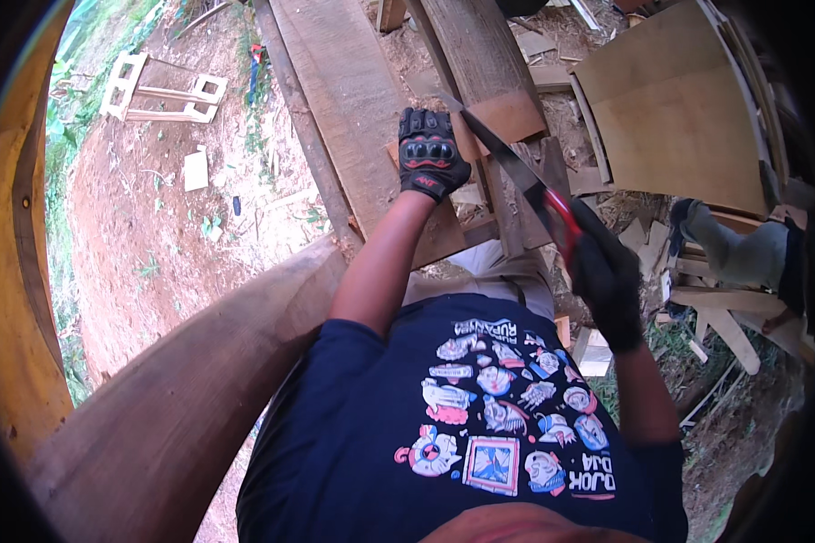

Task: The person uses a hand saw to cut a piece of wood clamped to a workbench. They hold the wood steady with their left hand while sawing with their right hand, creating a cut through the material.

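Observation:
My right hand (606, 276), in a black glove, is wrapped around the red handle of a hand saw (507, 161). The saw's blade slants up and left across a short reddish-brown board (509, 118), close to my left hand. Pressed down on this board is my left hand (427, 156), in a black glove with hard knuckle guards and red trim. Its fingers are bent over the wood, and the fingertips are hidden. Under the short board are long thick planks (340, 63), with a gap between them. Pale sawdust lies near my left fingers.
A large plywood panel (670, 100) leans at the right, near another person's leg (743, 249). A thick wooden beam (199, 398) runs along my left side. On the dirt at far left lies a pale wooden frame (167, 90). Wood offcuts (724, 335) litter the right side.

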Action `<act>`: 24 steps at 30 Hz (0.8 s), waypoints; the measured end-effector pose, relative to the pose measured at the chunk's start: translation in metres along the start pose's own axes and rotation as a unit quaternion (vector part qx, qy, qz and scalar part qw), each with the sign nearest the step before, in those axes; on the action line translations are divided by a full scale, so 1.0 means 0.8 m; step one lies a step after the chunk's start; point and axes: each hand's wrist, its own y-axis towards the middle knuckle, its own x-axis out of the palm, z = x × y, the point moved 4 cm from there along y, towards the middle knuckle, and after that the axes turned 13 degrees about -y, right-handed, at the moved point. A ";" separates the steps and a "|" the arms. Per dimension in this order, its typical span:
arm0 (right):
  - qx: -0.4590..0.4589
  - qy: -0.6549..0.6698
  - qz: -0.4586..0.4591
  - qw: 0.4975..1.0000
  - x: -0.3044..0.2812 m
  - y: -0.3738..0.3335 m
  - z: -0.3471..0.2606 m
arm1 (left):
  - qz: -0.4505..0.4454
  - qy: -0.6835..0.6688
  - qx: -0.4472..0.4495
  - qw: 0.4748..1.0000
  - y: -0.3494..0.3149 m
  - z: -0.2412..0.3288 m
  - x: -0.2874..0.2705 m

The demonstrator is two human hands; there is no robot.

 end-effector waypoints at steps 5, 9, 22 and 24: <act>-0.124 -0.143 0.044 0.981 -0.032 -0.007 -0.057 | -0.053 -0.022 -0.008 0.998 0.008 0.019 -0.013; -0.393 -0.326 0.106 0.853 -0.002 0.095 -0.085 | -0.082 -0.042 -0.042 0.995 0.004 0.022 -0.016; -0.359 -0.143 0.177 0.905 0.141 0.213 0.029 | -0.069 -0.024 -0.019 0.997 0.013 0.025 -0.026; -0.309 -0.082 0.149 0.936 0.134 0.187 0.024 | -0.019 -0.002 -0.002 1.000 0.004 0.022 -0.017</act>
